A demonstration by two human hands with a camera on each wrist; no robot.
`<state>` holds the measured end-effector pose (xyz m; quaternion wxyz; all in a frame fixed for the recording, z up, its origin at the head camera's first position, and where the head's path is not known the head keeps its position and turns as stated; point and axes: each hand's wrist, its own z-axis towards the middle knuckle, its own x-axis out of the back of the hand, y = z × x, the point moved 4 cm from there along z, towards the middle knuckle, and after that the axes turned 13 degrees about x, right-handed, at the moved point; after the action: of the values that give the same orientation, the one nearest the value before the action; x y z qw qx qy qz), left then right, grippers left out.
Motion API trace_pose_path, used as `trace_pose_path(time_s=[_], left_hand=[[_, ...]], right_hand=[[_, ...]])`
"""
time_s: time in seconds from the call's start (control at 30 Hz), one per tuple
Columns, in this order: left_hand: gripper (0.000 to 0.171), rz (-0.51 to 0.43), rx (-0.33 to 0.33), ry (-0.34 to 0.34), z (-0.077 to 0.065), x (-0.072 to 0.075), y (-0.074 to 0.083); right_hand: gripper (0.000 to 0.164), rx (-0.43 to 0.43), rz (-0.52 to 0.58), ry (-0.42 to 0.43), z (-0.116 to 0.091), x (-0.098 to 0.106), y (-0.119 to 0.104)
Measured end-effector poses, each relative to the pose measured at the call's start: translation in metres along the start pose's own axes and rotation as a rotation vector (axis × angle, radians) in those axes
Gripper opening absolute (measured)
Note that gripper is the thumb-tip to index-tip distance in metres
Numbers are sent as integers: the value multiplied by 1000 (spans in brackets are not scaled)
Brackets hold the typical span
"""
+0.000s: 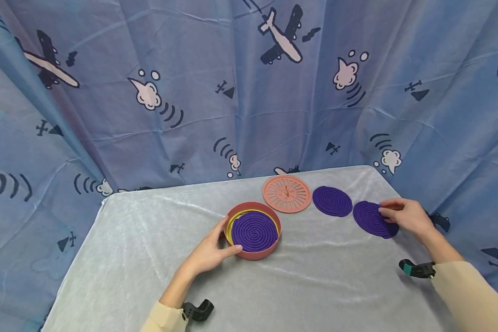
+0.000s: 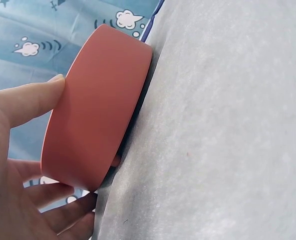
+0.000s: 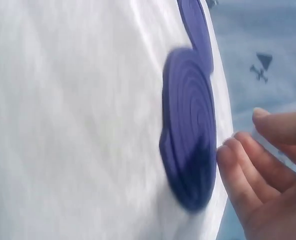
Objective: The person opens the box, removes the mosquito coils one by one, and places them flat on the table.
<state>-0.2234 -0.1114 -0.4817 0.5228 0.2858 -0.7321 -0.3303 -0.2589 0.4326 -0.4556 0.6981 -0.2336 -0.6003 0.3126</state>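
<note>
My left hand [image 1: 209, 251] grips a round salmon-red mosquito coil box [image 1: 253, 256], thumb at the near rim and fingers along its left side. Inside the box, a purple mosquito coil [image 1: 254, 231] lies over a yellow ring [image 1: 229, 229]. On the right, my right hand [image 1: 408, 216] hovers at the edge of another purple mosquito coil [image 1: 371, 219], overlapping it in the head view. In the right wrist view, the thumb stands apart from the fingers [image 3: 245, 170] with nothing between them, and the fingertips are right beside that coil [image 3: 190, 130].
A slotted salmon lid [image 1: 287, 194] with a small raised centre lies behind the box. Beside it, to the right, is one more purple coil [image 1: 332, 201]. Everything rests on a table with a pale grey cloth [image 1: 141, 240]. A blue patterned curtain [image 1: 199, 92] hangs along the back edge.
</note>
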Motion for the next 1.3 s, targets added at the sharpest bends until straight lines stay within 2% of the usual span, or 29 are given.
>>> trace_pose_path(time_s=[0.2,0.4,0.7,1.0,1.3], left_hand=[[99,6,-23,10,0,1,1],[100,4,-18,9,0,1,1],[99,-8,-33,17,1,0,1],[100,0,-19,16,0,1,0],[99,-1,-29,15,2,0,0]], right_hand=[[45,23,109,-55,13,-24,-22],[47,43,220,-86,21,-45,-47],[46,72,282,-157,34,-71,-85],[42,106,382,-177,43,-98,-121],[34,152,382,-218,50,-127,-162]])
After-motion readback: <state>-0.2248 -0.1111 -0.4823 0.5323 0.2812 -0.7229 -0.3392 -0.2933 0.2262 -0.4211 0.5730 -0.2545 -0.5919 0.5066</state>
